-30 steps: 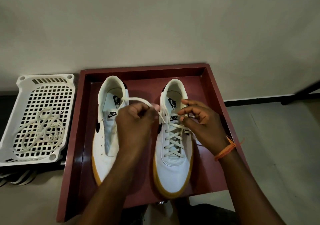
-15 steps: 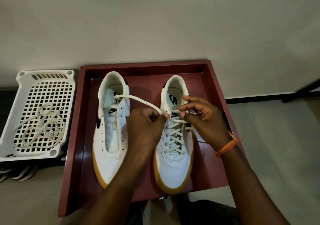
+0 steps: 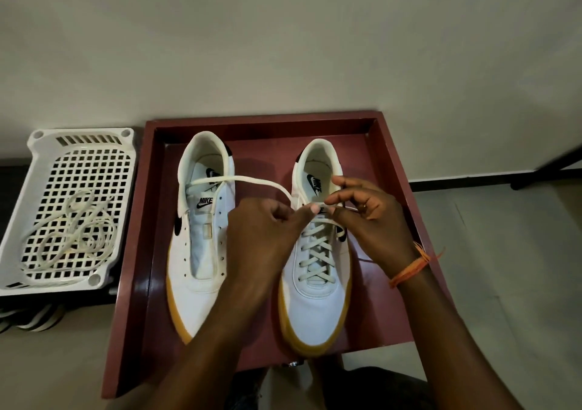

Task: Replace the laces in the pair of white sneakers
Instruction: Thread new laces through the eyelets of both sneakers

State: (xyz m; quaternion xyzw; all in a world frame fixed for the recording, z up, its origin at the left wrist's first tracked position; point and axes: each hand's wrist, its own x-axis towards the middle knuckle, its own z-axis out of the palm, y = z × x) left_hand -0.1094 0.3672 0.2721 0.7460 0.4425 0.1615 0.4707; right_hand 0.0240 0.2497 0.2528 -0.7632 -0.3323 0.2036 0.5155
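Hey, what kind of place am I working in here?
Probably a room at home, on the floor: a plain wall, a tiled floor, and a white plastic basket beside the red tray.

Sneakers (image 3: 315, 299) smooth matt white; tray (image 3: 138, 252) glossy maroon; basket (image 3: 19, 170) white plastic.

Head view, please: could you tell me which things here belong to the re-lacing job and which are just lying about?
Job:
- laced sneaker
- unlaced sneaker
- lace, pinched by left hand and right hand
- loose laces in white basket

Lying about:
- red tray
- striped item under basket
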